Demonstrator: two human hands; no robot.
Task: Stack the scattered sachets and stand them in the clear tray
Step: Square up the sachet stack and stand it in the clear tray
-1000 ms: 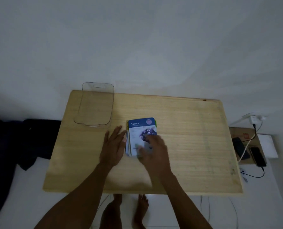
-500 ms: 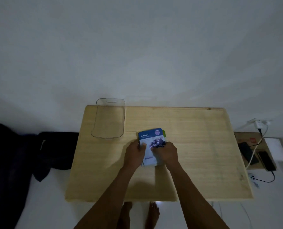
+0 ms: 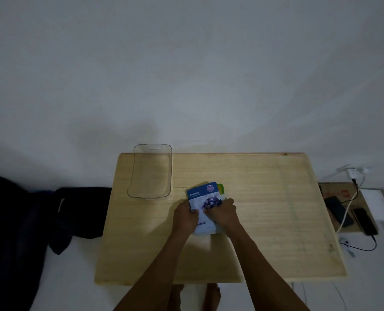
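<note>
Since a second ago, I see both hands closed in: left hand (image 3: 185, 217) and right hand (image 3: 223, 213) grip sachet stack (image 3: 205, 199) (blueberry on top) on table (image 3: 276, 221); clear tray (image 3: 150, 171) holds nothing.

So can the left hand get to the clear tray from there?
Probably yes. The clear tray sits just up and left of the left hand, with only bare wooden table between them. But that hand is busy gripping the sachet stack.
</note>
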